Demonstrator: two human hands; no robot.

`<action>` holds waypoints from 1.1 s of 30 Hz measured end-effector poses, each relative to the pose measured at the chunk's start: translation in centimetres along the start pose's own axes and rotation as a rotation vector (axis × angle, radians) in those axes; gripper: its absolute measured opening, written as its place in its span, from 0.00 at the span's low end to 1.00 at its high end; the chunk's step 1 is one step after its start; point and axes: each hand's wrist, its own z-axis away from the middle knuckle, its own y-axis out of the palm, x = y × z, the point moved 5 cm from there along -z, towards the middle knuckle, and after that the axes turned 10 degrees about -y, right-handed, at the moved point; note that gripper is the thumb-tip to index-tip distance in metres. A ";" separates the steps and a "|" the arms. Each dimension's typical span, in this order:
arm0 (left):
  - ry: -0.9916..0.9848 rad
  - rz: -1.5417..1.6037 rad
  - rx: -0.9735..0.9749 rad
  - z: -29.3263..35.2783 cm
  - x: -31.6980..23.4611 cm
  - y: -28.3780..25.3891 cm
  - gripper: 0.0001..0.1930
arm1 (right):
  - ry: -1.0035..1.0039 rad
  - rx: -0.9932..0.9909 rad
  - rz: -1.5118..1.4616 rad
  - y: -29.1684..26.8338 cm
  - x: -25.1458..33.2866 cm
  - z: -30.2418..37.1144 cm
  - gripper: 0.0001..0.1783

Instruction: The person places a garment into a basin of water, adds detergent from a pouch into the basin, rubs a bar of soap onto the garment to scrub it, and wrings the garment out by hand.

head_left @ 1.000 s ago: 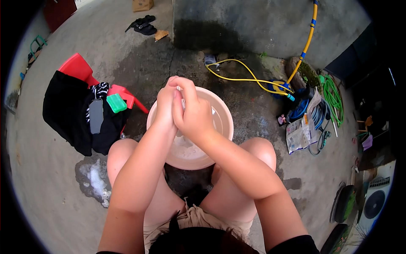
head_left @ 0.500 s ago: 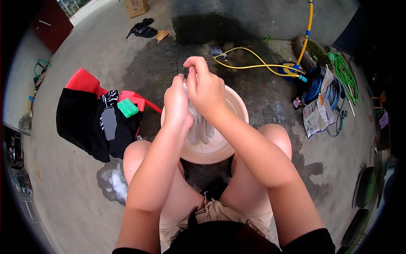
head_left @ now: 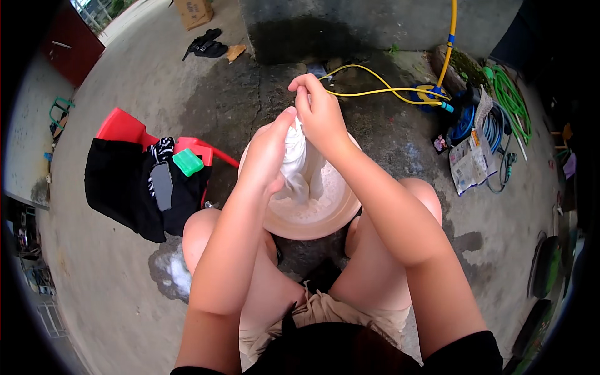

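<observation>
Between my knees stands a pale pink basin with cloudy, sudsy water in it. A wet white cloth hangs from my hands down into the basin. My left hand is closed around the cloth's upper left side, thumb pointing up. Higher and a little to the right, my right hand is closed on the top of the cloth with its fingers bent over. Which garment the cloth is I cannot tell, since my hands and forearms cover part of it.
To the left, a red plastic chair carries black clothing, a green soap box and a grey phone-like slab. White foam lies by my left knee. Yellow hose, green hose and a printed bag are at right.
Both hands have shifted slightly right, and the right hand has risen a little above the left. More of the white cloth shows between them.
</observation>
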 end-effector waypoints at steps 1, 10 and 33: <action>0.000 -0.002 -0.001 0.7 -1.0 0.1 0.13 | 0.000 -0.001 -0.002 -0.1 0.2 -0.1 0.06; 0.135 -0.885 0.005 3.0 -4.9 -1.0 0.17 | 0.205 -0.018 -0.278 -1.9 1.1 0.8 0.08; 0.445 -0.372 -0.277 0.6 -2.9 -2.2 0.24 | -0.487 -0.077 0.158 1.2 6.7 2.6 0.22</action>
